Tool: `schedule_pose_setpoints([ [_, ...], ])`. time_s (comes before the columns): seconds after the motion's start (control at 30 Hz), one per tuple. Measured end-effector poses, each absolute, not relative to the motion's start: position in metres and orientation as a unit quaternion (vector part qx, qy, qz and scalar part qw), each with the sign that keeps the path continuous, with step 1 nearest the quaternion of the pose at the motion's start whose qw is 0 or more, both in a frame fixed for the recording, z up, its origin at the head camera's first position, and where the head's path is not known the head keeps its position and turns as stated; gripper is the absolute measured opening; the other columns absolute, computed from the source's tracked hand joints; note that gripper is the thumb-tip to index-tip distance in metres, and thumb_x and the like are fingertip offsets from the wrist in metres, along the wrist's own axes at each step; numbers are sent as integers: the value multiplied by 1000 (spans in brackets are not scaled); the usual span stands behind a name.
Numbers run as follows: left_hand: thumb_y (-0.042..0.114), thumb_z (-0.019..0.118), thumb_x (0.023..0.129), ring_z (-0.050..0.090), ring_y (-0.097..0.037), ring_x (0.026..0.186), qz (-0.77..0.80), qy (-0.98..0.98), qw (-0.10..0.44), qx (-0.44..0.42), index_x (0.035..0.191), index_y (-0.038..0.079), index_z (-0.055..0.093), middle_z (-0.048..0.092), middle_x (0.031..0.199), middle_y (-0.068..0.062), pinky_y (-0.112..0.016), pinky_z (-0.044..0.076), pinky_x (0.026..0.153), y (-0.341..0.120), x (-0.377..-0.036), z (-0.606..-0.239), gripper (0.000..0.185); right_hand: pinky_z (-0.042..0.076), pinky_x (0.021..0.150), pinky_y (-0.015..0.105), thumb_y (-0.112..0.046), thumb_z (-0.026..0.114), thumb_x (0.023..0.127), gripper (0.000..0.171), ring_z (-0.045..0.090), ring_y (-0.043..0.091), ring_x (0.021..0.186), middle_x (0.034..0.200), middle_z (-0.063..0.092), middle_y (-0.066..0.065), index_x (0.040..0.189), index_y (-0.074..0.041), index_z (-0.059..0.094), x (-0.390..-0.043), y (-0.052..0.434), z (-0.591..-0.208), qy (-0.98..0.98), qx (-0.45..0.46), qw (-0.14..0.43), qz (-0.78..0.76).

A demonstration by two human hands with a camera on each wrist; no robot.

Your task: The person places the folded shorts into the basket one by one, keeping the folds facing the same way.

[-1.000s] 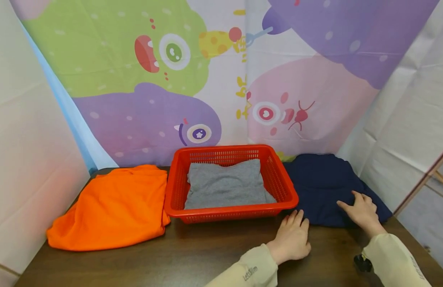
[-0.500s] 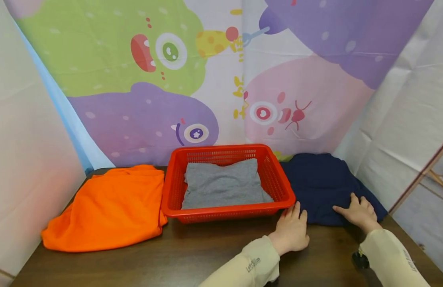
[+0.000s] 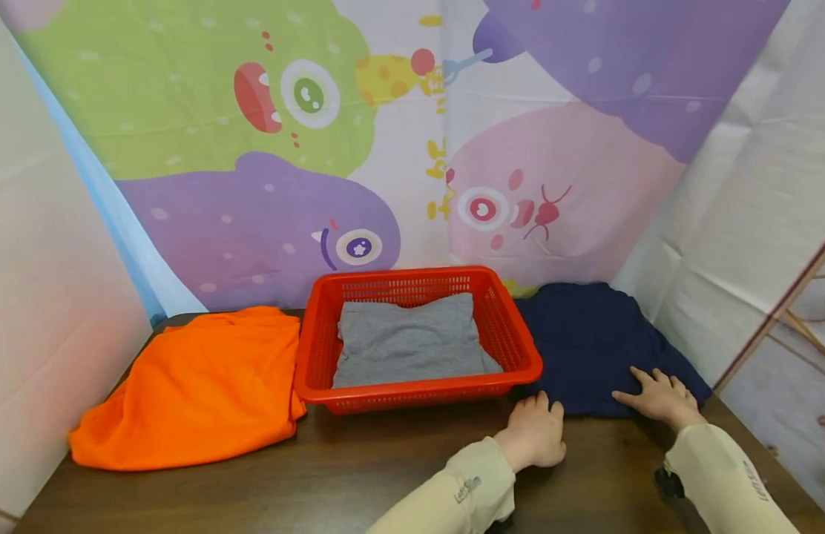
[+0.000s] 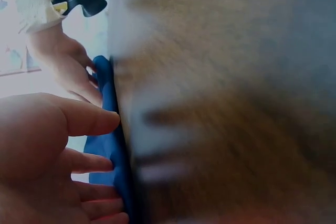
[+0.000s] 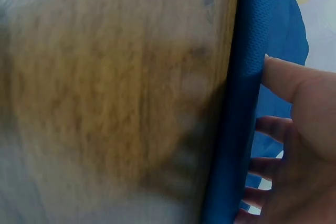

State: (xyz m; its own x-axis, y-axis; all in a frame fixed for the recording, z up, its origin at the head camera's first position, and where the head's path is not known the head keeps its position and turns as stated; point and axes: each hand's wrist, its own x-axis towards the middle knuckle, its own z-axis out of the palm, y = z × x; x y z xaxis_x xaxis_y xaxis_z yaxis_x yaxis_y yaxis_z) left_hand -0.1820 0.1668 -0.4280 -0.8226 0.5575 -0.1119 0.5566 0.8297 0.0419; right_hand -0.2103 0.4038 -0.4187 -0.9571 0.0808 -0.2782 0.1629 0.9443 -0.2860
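While under both hands (image 3: 659,398), navy garment (image 3: 586,341).

At the far middle of the dark wooden tabletop (image 3: 359,475) you have a red basket (image 3: 513,341) with a folded grey garment (image 3: 409,341) lying inside it. Just to its left lies a rumpled orange garment (image 3: 199,389), touching the basket's near left corner. Behind them hangs a cartoon monster backdrop (image 3: 306,148).
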Motion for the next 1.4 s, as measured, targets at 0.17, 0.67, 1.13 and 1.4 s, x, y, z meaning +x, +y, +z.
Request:
schedule_pose_setpoints([
  [0.17, 45, 58, 83, 45, -13, 113, 12, 952, 70, 299, 132, 22, 41, 42, 130, 5, -26, 37, 93, 165, -179, -427, 57, 12, 91, 72, -62, 47, 82, 93, 2, 66, 118, 134, 6, 45, 138, 7, 20, -205, 406, -417, 977, 51, 142, -148],
  [0.67, 41, 56, 84, 42, -13, 95, -10, 943, 24, 333, 97, 23, 61, 47, 102, 8, -26, 34, 80, 158, -169, -423, 22, 23, 82, 74, -71, 45, 77, 98, 15, 66, 115, 133, 16, 43, 137, 5, 27, -187, 409, -420, 982, 37, 153, -105],
  [1.13, 46, 58, 82, 46, -12, 93, -35, 934, 70, 349, 101, 27, 61, 47, 103, 11, -27, 38, 79, 153, -155, -416, 27, 28, 78, 74, -68, 45, 79, 94, 20, 68, 111, 130, 22, 44, 136, 5, 32, -166, 406, -420, 987, 19, 140, -76],
  [1.4, 34, 57, 85, 44, -10, 88, -38, 926, 84, 367, 100, 27, 60, 45, 99, 11, -25, 38, 71, 148, -148, -415, 18, 26, 78, 74, -67, 44, 80, 92, 18, 67, 113, 132, 19, 44, 137, 4, 29, -155, 405, -425, 986, 20, 143, -79],
])
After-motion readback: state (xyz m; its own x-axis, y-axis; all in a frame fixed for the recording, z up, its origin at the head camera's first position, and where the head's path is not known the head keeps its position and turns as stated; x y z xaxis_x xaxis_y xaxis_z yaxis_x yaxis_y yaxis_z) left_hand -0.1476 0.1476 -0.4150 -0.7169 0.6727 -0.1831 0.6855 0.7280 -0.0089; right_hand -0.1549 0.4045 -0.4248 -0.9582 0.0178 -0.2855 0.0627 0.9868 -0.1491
